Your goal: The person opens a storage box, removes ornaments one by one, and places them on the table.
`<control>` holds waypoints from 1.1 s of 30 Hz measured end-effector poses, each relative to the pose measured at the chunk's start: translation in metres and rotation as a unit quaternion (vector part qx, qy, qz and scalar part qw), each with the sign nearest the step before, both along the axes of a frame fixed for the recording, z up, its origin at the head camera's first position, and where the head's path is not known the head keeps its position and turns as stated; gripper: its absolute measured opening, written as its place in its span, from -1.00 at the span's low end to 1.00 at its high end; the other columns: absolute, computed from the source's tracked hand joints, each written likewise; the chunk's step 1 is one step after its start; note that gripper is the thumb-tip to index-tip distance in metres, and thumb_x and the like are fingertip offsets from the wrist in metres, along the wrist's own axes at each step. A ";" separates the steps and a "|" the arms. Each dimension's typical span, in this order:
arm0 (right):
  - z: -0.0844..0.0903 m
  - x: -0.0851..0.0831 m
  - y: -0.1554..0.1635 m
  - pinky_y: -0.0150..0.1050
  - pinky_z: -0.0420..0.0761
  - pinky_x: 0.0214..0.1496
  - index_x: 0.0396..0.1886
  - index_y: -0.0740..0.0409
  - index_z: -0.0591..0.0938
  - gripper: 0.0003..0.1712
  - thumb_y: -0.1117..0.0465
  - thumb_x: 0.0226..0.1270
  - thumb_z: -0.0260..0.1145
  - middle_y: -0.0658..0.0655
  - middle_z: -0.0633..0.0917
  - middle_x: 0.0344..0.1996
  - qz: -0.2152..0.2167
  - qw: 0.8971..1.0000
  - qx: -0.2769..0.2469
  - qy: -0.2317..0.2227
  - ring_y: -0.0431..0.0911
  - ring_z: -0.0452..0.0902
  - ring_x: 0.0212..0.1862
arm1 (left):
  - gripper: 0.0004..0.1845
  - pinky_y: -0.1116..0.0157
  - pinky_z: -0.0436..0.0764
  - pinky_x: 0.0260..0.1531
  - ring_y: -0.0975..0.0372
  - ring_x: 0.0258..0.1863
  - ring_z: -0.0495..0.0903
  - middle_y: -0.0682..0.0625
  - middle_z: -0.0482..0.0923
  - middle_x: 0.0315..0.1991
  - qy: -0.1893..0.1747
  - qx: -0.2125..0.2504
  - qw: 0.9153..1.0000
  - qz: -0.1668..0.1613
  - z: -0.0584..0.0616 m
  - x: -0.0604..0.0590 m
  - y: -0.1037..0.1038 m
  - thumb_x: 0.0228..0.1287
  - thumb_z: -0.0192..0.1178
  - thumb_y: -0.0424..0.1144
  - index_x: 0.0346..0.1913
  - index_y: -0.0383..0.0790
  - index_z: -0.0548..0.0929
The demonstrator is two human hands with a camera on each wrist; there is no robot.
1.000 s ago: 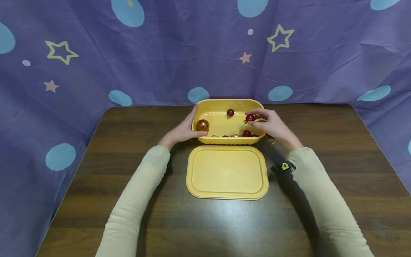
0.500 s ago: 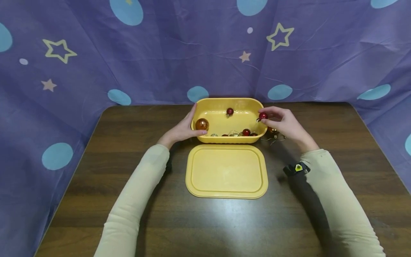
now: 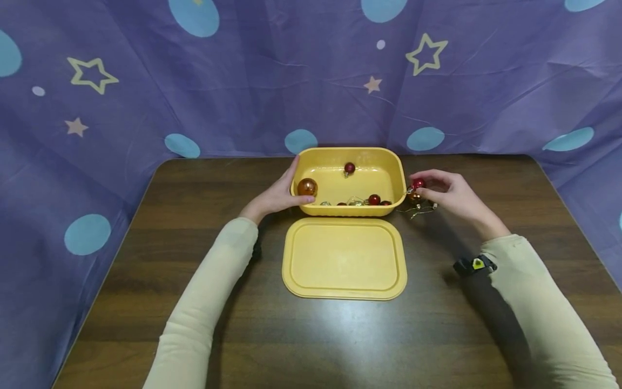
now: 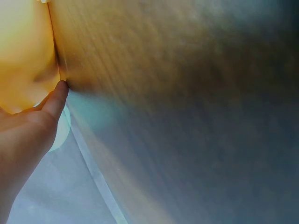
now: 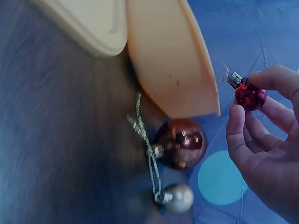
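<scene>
The work looks partway through, since small bauble ornaments lie both inside and outside the yellow plastic box (image 3: 357,212). The right hand (image 3: 455,197) pinches a small shiny red bauble (image 5: 251,98) between thumb and fingertips, just off the right end of the box; its silvery cap points toward the box, and a thin loop shows at the cap. Below that hand, a larger copper-brown bauble (image 5: 181,144) sits on the table just beside the box's right end, with a little silver bauble (image 5: 180,198) near it and gold cords (image 5: 150,151) lying alongside; blur hides whether anything else is among them. The left hand (image 3: 278,198) grips the left end of the box, thumb along the front rim and fingers round the side. Inside, an amber bauble (image 3: 307,187) rests by that hand, a dark red bauble (image 3: 349,168) lies toward the back wall, and a bright red bauble (image 3: 373,200) sits by the front wall among others partly hidden by the rim, so an exact count cannot be made. The yellow lid (image 3: 344,259) is off, flat on the wooden table (image 3: 340,343) before the box, so fitting it is not yet done.
</scene>
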State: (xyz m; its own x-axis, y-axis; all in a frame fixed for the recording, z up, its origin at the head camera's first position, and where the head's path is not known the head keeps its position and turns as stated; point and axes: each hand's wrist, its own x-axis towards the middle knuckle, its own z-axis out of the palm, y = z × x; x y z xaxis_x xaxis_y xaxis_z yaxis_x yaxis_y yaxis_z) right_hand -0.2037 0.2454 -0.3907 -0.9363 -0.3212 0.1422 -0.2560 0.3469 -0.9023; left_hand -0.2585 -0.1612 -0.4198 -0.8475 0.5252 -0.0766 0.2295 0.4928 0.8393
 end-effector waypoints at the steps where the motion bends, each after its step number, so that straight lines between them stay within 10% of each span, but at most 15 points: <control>1: -0.001 0.001 0.002 -0.46 0.56 -0.13 0.10 0.45 0.56 -0.62 0.43 0.30 0.28 0.17 0.68 -0.08 -0.001 1.000 0.003 0.000 -0.28 0.60 -0.11 | 0.22 0.09 -0.20 0.40 0.17 0.48 -0.37 -0.04 -0.49 0.53 0.000 0.001 1.000 0.000 0.000 0.000 0.000 0.19 0.36 -0.10 0.52 -0.08 -0.45; 12: -0.012 0.008 0.025 -0.49 0.55 -0.17 0.14 0.41 0.55 -0.60 0.47 0.30 0.25 0.30 0.63 -0.04 -0.003 0.999 0.043 -0.001 -0.32 0.57 -0.13 | 0.20 0.10 -0.20 0.40 0.15 0.48 -0.37 -0.07 -0.49 0.53 -0.003 0.005 1.000 -0.001 0.004 0.003 0.001 0.21 0.35 -0.15 0.52 -0.12 -0.46; 23: -0.023 0.008 0.052 -0.58 0.46 -0.11 0.01 0.49 0.39 -0.61 0.49 0.23 0.30 -0.08 0.60 -0.23 -0.048 0.997 0.053 0.010 -0.37 0.51 -0.16 | 0.19 0.11 -0.19 0.40 0.16 0.48 -0.36 -0.05 -0.50 0.53 0.002 -0.005 1.000 -0.001 0.000 0.000 0.000 0.22 0.34 -0.13 0.52 -0.08 -0.46; 33: -0.031 0.005 0.072 -0.56 0.46 -0.26 0.01 0.42 0.51 -0.66 0.45 0.24 0.31 0.18 0.66 -0.22 -0.073 0.989 0.130 0.008 -0.42 0.51 -0.25 | 0.19 0.09 -0.23 0.40 0.11 0.48 -0.38 -0.11 -0.52 0.52 -0.005 -0.004 1.000 -0.006 0.001 -0.002 0.000 0.21 0.34 -0.18 0.51 -0.17 -0.46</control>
State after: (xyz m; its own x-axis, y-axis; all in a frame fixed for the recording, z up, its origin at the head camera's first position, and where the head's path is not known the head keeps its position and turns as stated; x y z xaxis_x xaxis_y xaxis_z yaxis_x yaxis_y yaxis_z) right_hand -0.1988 0.3173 -0.4218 -0.9738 -0.2098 0.0873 -0.1989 0.6011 -0.7740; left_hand -0.2605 -0.1614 -0.4184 -0.8409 0.5338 -0.0891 0.2271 0.4975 0.8372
